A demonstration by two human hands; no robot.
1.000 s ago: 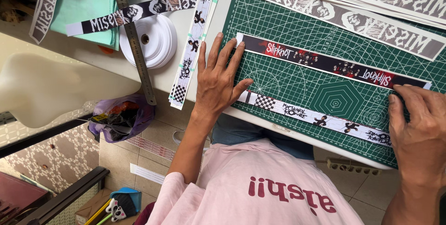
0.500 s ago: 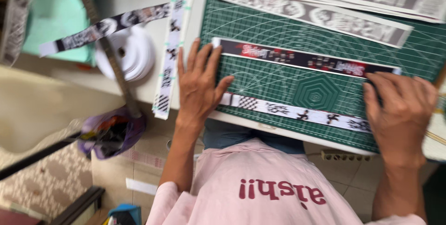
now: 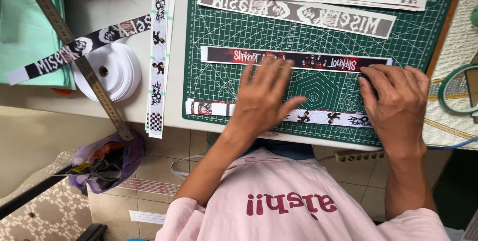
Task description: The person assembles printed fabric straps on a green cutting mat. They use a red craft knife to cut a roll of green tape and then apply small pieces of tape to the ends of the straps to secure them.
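My left hand [image 3: 264, 99] lies flat, fingers spread, on the green cutting mat [image 3: 318, 37], covering the middle of a white printed strip [image 3: 343, 118] near the mat's front edge. Its fingertips reach a dark red-and-black printed strip [image 3: 298, 60] lying across the mat. My right hand [image 3: 396, 104] rests palm down on the right ends of both strips, fingers curled slightly. Neither hand grips anything.
Several grey printed strips [image 3: 308, 14] lie at the mat's far side. To the left are a white tape roll [image 3: 112, 71], a steel ruler [image 3: 74, 47], a long checkered strip [image 3: 159, 52] and a black strip [image 3: 74, 49]. A purple bag [image 3: 107, 161] hangs below the table edge.
My left hand has slid right from the mat's left edge onto the middle of the strips. My right hand stays pressed on their right ends. The camera view has shifted.
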